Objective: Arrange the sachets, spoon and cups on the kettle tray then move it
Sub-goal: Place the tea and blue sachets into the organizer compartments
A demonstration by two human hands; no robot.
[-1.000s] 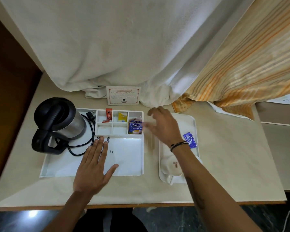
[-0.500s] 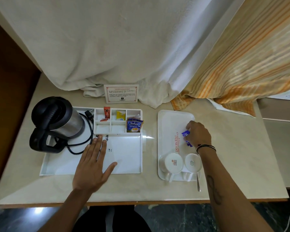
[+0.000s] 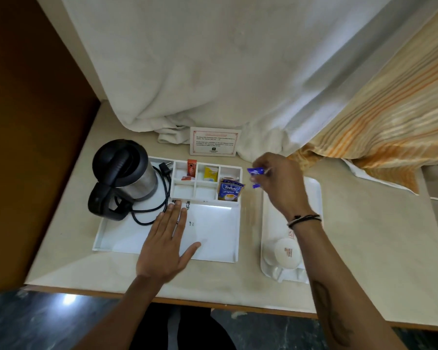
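Blue sachet [image 3: 254,173]: pinched in my right hand [image 3: 280,184], at its 9 o'clock fingertips, above the table just right of the kettle tray [image 3: 213,248].
Left hand [image 3: 166,242]: open, flat on tray floor.
Method: I would lower into the empty compartment at tray's 1 o'clock, clear of the Tetley packet [image 3: 229,192].
Cup [image 3: 285,252]: on side tray.

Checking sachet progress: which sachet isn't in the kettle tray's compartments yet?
The purple sachet, pinched in the right hand beside the tray; the orange, yellow and Tetley ones sit in compartments.
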